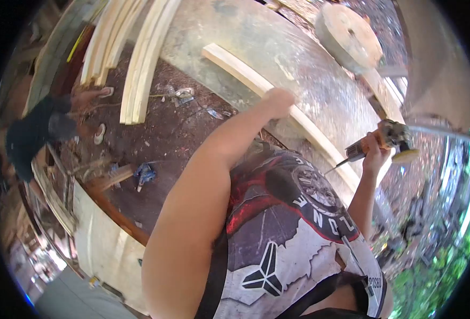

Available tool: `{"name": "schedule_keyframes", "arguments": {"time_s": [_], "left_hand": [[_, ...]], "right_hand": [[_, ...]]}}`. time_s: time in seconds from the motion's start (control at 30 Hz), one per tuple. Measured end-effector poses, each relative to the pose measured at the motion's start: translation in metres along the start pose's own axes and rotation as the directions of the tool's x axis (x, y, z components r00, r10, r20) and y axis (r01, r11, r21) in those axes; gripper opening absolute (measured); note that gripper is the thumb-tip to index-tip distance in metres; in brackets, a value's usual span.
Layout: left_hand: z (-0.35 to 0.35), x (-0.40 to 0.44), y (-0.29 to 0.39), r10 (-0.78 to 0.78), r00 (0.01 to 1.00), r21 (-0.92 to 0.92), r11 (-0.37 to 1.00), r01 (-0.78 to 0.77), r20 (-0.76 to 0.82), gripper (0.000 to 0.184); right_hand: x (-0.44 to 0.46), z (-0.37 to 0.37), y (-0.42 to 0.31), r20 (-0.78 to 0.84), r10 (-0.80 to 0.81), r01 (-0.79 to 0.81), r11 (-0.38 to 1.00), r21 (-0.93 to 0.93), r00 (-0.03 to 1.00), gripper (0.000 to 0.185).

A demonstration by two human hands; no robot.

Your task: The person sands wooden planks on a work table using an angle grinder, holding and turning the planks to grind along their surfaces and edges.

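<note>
Long pale board (320,141) lying across a worn surface (203,26). The left hand (279,103) is on the board, its fingers too blurred to tell their state. Just beside the board's right end, the right hand's (374,153) fingers wrap an orange-and-black power tool (388,134). Beyond the board stands a round block (349,37).

Sleeveless printed jersey (277,223) — black, white and red.
Black edging (213,279), round grey emblem (317,187) — three-pronged black logo (265,268), lower centre.
</note>
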State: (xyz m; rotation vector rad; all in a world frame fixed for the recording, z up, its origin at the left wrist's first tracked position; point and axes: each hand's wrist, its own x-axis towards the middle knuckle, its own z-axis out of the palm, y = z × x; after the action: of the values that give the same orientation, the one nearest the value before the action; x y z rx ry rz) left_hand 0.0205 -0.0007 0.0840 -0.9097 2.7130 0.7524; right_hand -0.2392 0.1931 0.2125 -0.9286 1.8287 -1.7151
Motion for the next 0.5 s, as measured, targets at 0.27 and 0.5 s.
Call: {"name": "schedule_keyframes", "arguments": {"time_s": [0.27,0.5], "left_hand": [[0.013,0.046,0.026,0.085,0.991,-0.225,0.969,-0.106,-0.103,0.052],[-0.017,0.002,0.242,0.549,0.805,-0.512,0.769,-0.382,0.224,0.074]], "right_hand": [[-0.059,-0.046,0.029,-0.442,0.151,-0.068,0.978,0.198,0.884,0.03],[-0.065,-0.069,-0.004,-0.609,0.253,0.012,0.918,0.396,0.752,0.031]]}}
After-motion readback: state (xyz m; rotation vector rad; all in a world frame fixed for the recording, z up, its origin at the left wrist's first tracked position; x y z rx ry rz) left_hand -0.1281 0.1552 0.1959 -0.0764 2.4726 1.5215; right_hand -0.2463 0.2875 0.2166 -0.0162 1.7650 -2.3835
